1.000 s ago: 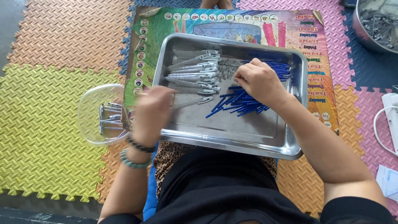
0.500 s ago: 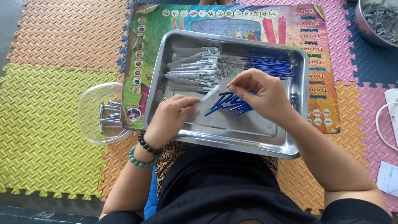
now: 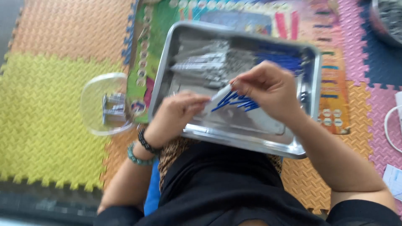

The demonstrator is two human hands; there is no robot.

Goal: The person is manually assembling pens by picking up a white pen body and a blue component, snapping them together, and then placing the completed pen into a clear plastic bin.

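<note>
Steel tray (image 3: 307,104) rests on the lap, bearing blue rods (image 3: 234,100) at centre and a grey heap (image 3: 209,65) at its 11 o'clock. Compared with one second ago, both hands have left the piles and met above the tray. Left hand (image 3: 176,115) and right hand (image 3: 268,86) each pinch one end of a pale thin tube (image 3: 220,93), left at 8 o'clock, right at 2 o'clock. Judged: one piece has been picked out and is being worked. Clear lid (image 3: 94,104) lies at the tray's 9 o'clock.
</note>
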